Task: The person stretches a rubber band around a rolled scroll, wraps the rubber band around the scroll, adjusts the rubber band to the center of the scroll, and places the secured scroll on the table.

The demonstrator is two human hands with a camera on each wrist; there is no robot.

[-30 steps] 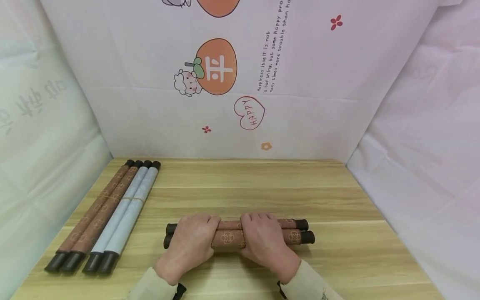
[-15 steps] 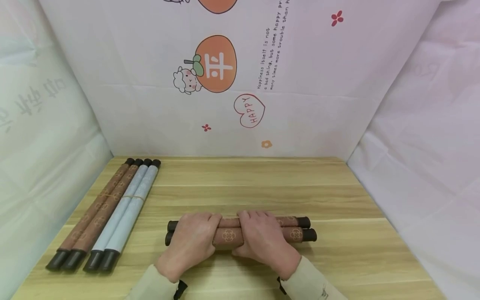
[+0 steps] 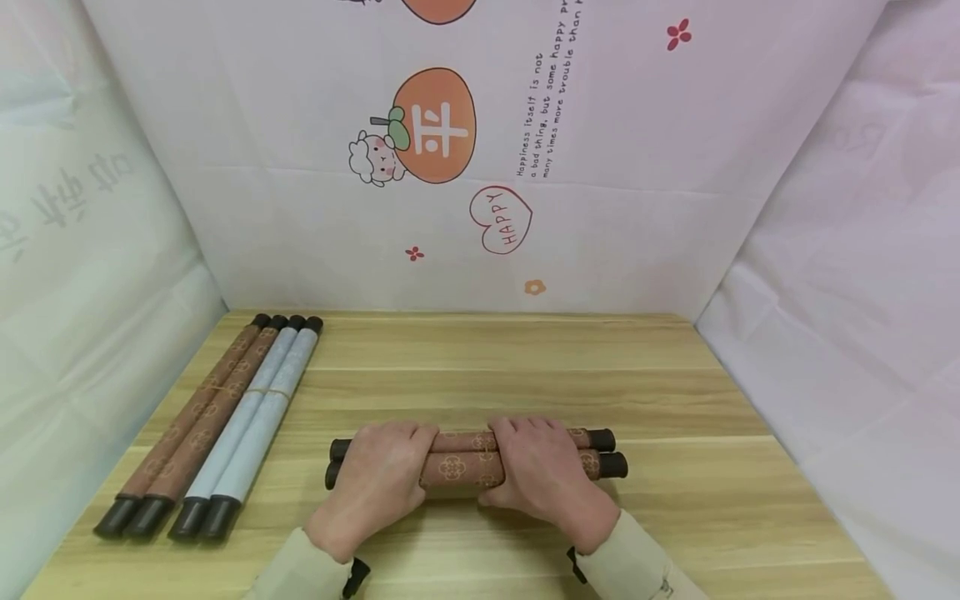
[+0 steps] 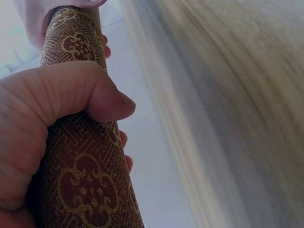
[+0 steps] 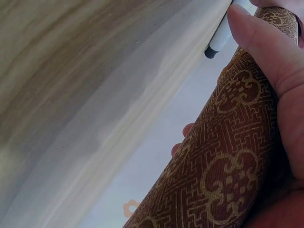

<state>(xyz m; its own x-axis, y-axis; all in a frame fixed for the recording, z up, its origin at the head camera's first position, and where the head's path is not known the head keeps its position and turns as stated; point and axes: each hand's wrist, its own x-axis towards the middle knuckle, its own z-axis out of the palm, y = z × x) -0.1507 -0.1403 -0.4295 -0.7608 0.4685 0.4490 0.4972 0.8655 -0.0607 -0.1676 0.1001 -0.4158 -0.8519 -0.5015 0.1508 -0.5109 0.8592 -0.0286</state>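
Observation:
Two brown hanging scrolls (image 3: 459,468) with gold medallion patterns and black end knobs lie side by side, crosswise in front of me. My left hand (image 3: 386,471) grips both scrolls left of their middle, thumb on the near side. On the right part, my right hand (image 3: 543,471) holds the same pair. In the left wrist view the left thumb (image 4: 102,97) presses across the patterned cloth, and fingertips show on the far side. The right wrist view shows the right thumb (image 5: 256,38) along the roll, close to a thin tan band (image 5: 232,64).
At the left of the wooden table (image 3: 525,375) lie two more brown scrolls (image 3: 191,417) and two pale blue scrolls (image 3: 251,425), side by side with thin bands around them. White printed cloth (image 3: 600,225) stands behind the table and along both sides.
My right hand has shifted right along the scrolls, widening the gap to my left hand after first edging slightly left. The scrolls have moved slightly left over the last half second.

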